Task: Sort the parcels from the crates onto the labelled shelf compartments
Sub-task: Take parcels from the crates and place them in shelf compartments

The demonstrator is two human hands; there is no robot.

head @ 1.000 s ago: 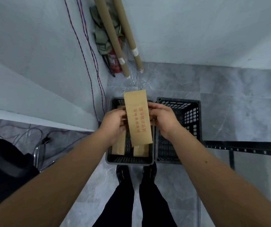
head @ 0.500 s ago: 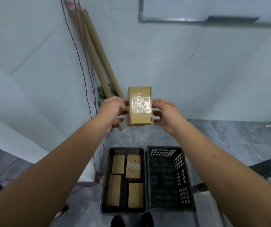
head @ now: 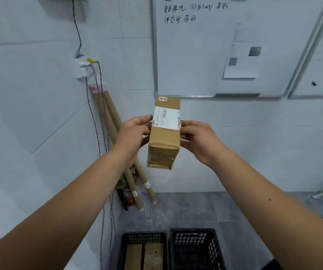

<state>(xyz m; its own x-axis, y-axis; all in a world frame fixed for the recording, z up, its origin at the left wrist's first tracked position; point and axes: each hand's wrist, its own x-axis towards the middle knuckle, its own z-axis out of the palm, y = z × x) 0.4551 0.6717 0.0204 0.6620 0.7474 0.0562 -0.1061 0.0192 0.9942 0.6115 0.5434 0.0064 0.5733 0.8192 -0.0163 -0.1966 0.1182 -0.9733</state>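
A long brown cardboard parcel (head: 164, 141) with a white shipping label is held up in front of the wall at chest height. My left hand (head: 132, 136) grips its left side and my right hand (head: 199, 140) grips its right side. The label faces me and the taped end points down. Below, at the bottom edge, two black plastic crates stand side by side on the floor: the left crate (head: 126, 250) holds more brown parcels (head: 145, 256), while the right crate (head: 214, 248) shows no parcels. No shelf is in view.
Two long cardboard tubes (head: 115, 133) lean against the tiled wall at left, beside hanging cables (head: 96, 114). A whiteboard (head: 205, 45) with handwriting and a pinned sheet hangs above. Grey tiled floor (head: 176, 209) lies ahead of the crates.
The parcel has been lifted from above the crates to chest height and turned, so its labelled face now shows. My view has tilted up from the floor to the wall.
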